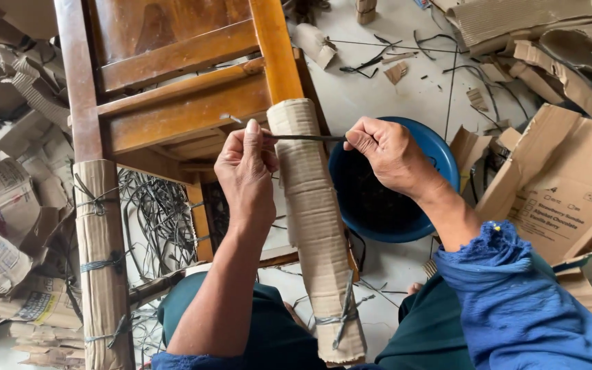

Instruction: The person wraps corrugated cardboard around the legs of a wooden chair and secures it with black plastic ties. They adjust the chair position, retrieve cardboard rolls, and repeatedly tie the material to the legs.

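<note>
A wooden chair lies tipped toward me, its legs wrapped in corrugated cardboard. The wrapped leg (313, 219) runs down the middle, tied near its lower end with a grey band. A thin dark strap (306, 138) is stretched across the top of that wrap. My left hand (247, 171) pinches the strap's left end, thumb on top. My right hand (388, 154) grips the strap's right end, just right of the leg. A second wrapped leg (103, 267) stands at the left with several ties around it.
A blue plastic basin (440, 154) holding dark straps sits on the floor under my right hand. Flattened cardboard boxes (556, 192) pile at the right, crumpled cardboard (1, 205) at the left. Loose dark straps (159, 212) tangle beneath the chair frame (179, 75). Scraps litter the pale floor.
</note>
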